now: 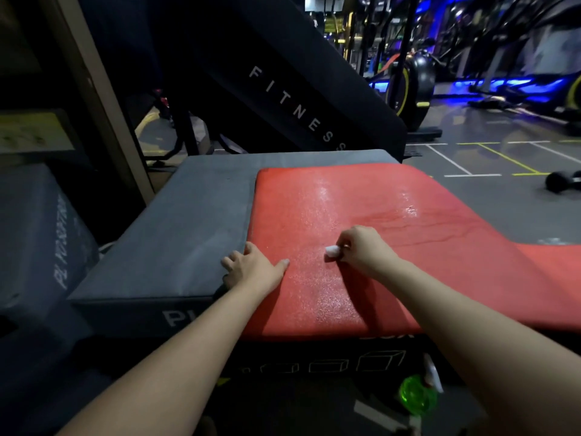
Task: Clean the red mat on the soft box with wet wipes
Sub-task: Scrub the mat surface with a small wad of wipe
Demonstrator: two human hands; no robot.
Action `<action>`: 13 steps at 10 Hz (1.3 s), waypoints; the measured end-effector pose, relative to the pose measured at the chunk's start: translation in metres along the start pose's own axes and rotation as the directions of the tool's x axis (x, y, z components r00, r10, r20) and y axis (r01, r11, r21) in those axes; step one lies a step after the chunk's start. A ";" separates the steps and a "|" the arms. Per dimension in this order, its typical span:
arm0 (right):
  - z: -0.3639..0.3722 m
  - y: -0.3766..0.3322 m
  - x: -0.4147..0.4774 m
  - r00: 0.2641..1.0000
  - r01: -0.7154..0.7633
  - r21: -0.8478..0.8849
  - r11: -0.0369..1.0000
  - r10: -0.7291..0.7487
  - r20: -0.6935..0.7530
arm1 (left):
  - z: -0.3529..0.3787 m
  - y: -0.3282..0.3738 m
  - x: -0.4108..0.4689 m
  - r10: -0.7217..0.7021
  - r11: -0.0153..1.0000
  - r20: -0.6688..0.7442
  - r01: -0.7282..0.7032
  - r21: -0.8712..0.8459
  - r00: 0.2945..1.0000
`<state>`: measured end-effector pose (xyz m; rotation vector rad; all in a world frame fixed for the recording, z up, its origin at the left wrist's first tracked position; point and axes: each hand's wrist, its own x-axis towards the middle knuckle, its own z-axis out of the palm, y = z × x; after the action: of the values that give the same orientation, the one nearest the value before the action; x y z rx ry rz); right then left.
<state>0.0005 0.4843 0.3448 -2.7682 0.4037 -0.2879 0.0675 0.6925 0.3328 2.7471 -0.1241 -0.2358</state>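
Bracing with the left hand [254, 269] at the left edge of the red mat [361, 199], fingers loose and spread, gripping nothing, thumb laid out on the red, the other fingers reaching over the edge onto the grey top of the soft box [188, 234]; probably pinning the mat against sliding under the rubbing; just to the right, pinching a bunched white wet wipe [332, 251] in the curled fingers of the right hand [366, 251], pressed to the mat near its middle, towards the near edge; likely balled small to bear down on one spot.

Lying across the right part of the soft box and running on past its right side; leaving grey bare at the left and along the far edge; pebbled in texture, shining wet in a broad band from the far edge down to the hands, with thin wavy creases right of the wipe; judged largely wiped, the duller red at far right perhaps yet to do.

Set in a dim gym; at far left, a second grey padded box [37, 234]; behind, leaning, a big black pad [283, 73] lettered FITNESS; further right, an exercise bike [419, 80] with a yellow-rimmed wheel under blue light; below it, grey floor [503, 199] marked with white and yellow lines; at far right, a dark dumbbell [562, 180]; low at the near right, a bright green object [418, 394], too blurred to name.
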 end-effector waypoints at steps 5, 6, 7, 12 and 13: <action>-0.009 0.022 -0.050 0.984 0.168 0.121 0.978 -0.158 -0.086 | -0.012 0.012 0.032 -0.131 0.827 -0.041 0.087 -0.555 0.991; 0.005 0.022 -0.051 0.969 0.150 0.128 0.980 -0.120 -0.214 | -0.021 0.017 0.032 -0.058 0.824 -0.123 -0.022 -0.567 0.991; 0.017 0.015 -0.047 0.956 0.111 0.118 0.987 -0.074 -0.283 | -0.030 0.017 0.039 -0.005 0.812 -0.199 -0.112 -0.572 0.980; 0.073 -0.084 -0.003 0.978 0.187 0.159 0.969 -0.170 -0.119 | -0.053 -0.077 0.071 -0.130 0.857 -0.204 0.006 -0.515 0.970; 0.073 -0.084 0.002 0.982 0.182 0.126 0.975 -0.174 -0.074 | -0.042 -0.078 0.076 -0.120 0.915 -0.192 0.033 -0.402 0.974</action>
<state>0.0407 0.5807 0.3067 -2.6728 0.1441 -0.4289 0.1541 0.7714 0.3307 2.3526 0.0836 0.0169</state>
